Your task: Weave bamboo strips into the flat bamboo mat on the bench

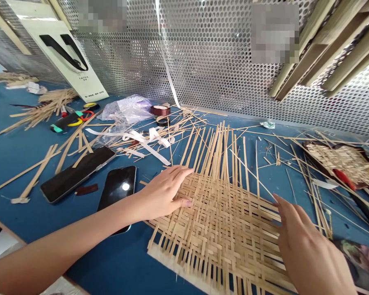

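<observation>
A partly woven mat of flat bamboo strips [224, 221] lies on the blue tabletop, its loose strip ends sticking out at the far and near sides. My left hand [164, 190] rests on the mat's upper left corner, fingers stretched forward and thumb apart. At the mat's right edge, my right hand [310, 246] pinches the end of a thin bamboo strip [252, 173] between thumb and forefinger. That strip slants up and left, over the upright ends at the far side. A pale band [175, 266] runs along the near ends.
Two phones [78, 174] lie left of the mat, one partly under my left forearm. Behind are white ribbon [141, 143], a plastic bag [126, 108], tape rolls [160, 110] and scissors [80, 119]. Red-handled pliers [344, 179] and a heart-shaped woven piece [335, 157] lie right. Perforated metal [203, 61] stands behind.
</observation>
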`<state>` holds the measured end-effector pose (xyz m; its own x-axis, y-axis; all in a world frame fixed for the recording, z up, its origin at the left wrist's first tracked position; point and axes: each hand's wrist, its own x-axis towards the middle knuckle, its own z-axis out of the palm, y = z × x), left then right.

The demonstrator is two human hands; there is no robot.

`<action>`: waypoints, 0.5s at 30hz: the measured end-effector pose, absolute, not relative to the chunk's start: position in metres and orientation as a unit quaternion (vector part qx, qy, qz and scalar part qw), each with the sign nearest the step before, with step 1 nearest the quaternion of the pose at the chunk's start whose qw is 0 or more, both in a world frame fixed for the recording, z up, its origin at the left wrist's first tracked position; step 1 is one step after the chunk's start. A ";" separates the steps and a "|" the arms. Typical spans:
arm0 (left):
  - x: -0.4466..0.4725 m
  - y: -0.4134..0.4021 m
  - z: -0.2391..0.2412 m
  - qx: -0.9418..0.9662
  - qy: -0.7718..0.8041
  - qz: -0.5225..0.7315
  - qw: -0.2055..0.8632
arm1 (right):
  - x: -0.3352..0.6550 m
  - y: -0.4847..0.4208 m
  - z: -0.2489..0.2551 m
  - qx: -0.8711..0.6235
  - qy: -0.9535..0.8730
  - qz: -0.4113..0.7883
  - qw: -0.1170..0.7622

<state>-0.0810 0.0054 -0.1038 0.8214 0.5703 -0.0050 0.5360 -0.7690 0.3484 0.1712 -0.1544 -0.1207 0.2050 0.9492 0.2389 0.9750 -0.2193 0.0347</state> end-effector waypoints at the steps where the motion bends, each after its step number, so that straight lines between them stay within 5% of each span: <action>1: -0.081 0.005 -0.103 0.939 0.297 0.049 0.166 | 0.170 -0.154 -0.121 -0.773 -0.623 -0.109 0.059; 15: -0.082 0.003 -0.108 0.952 0.278 0.055 0.116 | 0.166 -0.154 -0.117 -0.775 -0.612 -0.149 0.054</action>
<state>-0.0825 0.0035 -0.1080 0.8392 0.5424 0.0402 0.5169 -0.8184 0.2509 0.1656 -0.1540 -0.1169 0.2074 0.9323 0.2962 0.9643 -0.2458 0.0985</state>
